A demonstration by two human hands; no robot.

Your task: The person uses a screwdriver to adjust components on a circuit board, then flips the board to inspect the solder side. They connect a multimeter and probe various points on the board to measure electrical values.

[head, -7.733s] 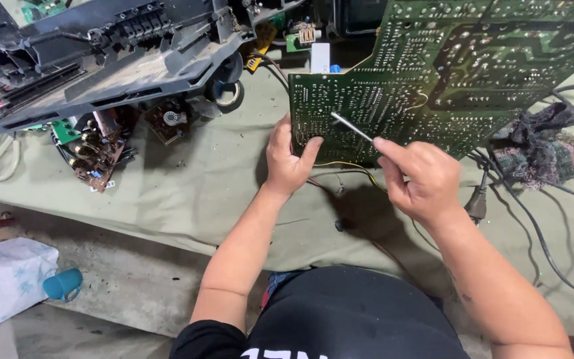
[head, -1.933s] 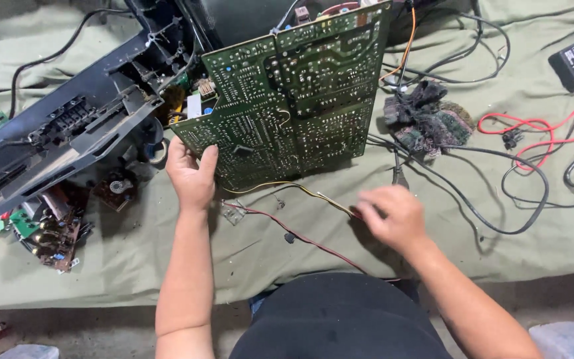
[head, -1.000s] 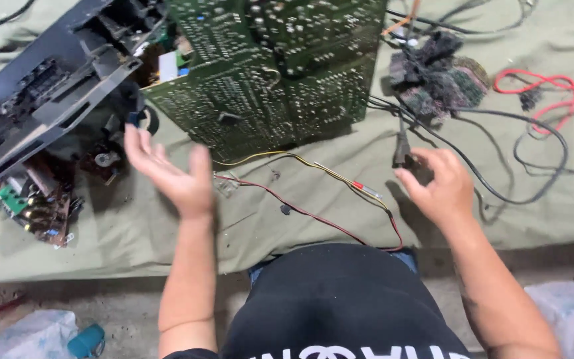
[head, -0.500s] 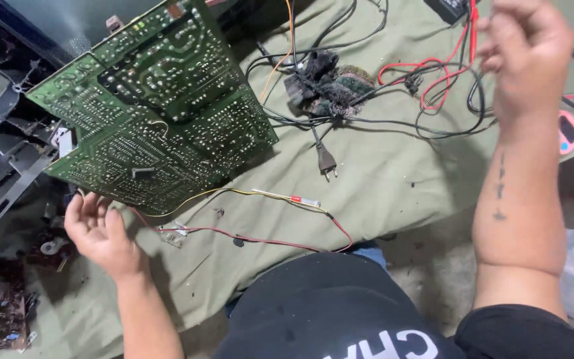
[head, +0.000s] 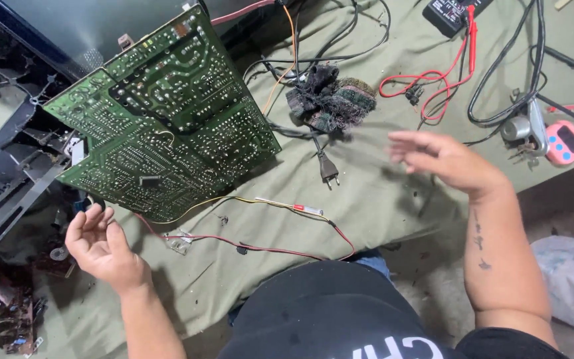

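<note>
A large green circuit board (head: 161, 126) lies solder side up on the olive cloth (head: 373, 199), tilted against a dark plastic housing (head: 8, 173). My left hand (head: 101, 249) hovers palm up just below the board's lower left corner, fingers spread, holding nothing. My right hand (head: 443, 163) floats flat and open above the cloth at centre right, empty. Thin red and yellow wires (head: 267, 226) run from the board across the cloth between my hands. A black mains plug (head: 327, 169) lies to the left of my right hand.
A crumpled dark rag (head: 330, 100) sits above the plug. A black meter (head: 450, 13) with red leads (head: 433, 86) lies at the top right, beside black cables (head: 533, 60), a small pink device (head: 565, 141) and a metal tool (head: 523, 126). Loose electronic parts (head: 1, 312) lie at lower left.
My right hand has dropped from up high to hover flat over the cloth. My left hand stays by the board's corner. The view has shifted slightly.
</note>
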